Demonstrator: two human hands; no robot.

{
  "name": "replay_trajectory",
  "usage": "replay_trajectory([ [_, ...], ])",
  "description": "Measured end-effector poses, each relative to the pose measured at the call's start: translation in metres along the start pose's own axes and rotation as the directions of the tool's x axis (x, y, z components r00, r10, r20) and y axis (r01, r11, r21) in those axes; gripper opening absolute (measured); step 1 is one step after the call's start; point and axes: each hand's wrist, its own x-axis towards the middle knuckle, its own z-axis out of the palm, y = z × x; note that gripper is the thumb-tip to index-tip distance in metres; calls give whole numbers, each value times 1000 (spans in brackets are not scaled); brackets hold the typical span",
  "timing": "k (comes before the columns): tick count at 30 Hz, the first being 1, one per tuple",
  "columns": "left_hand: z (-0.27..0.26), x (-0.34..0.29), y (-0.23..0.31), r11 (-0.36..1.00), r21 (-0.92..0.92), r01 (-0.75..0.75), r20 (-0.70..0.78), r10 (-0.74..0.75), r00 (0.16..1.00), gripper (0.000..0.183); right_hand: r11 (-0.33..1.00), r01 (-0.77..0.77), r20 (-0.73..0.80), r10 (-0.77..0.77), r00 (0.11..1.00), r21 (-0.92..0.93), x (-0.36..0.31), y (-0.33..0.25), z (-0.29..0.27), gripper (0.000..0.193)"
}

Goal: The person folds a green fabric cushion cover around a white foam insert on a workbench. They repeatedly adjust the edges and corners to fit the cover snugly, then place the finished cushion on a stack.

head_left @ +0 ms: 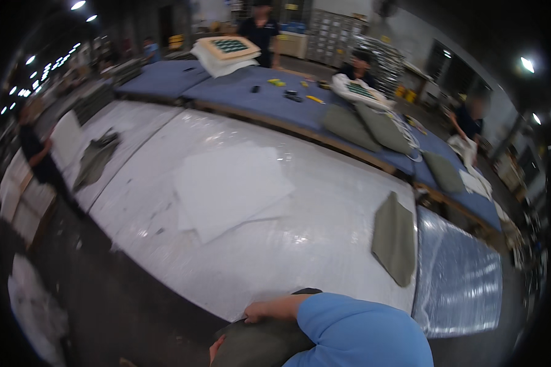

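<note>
Close to my body at the lower edge is a stuffed grey-green cushion [260,345], partly covered by my blue-sleeved right arm. My right hand [254,312] is closed on the cushion's upper edge, beside the near edge of the table. At the cushion's left side, only a few fingers of my left hand [217,347] show, curled against the fabric; the rest of that hand is hidden. Beyond them, white flat sheets [232,186] lie stacked askew on the plastic-covered white table [147,202]. A flat grey-green cover [394,240] rests near the table's right end.
Behind runs a blue-topped table [239,92] bearing grey-green cushions [382,127], small tools and a white stack [226,55]. Several people work around it. A person [40,150] stands at the left near another grey-green cover [97,159]. A plastic-wrapped blue surface [456,275] adjoins at right.
</note>
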Motion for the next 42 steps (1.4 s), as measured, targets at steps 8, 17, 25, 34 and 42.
replay_trajectory([
  [8, 22, -11, -9, 697, -647, 309, -5, -409, 912, 46, 981, 126, 127, -107, 986, -148, 46, -29, 26, 37],
  [17, 30, -31, -28, 533, -800, 276, 50, -399, 916, 58, 997, 0, 13, 1, 1000, -75, 30, -32, 46, 36],
  [25, 39, -35, -45, 533, -837, 124, -31, -273, 962, 62, 998, -7, 1, 7, 1000, -60, 20, -30, 41, 39],
  [34, 71, -43, -75, 419, -900, 120, -35, -343, 939, 65, 996, -89, -64, 88, 994, -2, 18, -25, 43, 36],
  [42, 157, -63, -83, 319, -892, 321, 244, -258, 935, 66, 982, -16, -354, -53, 934, -189, -15, -53, 44, 31],
])
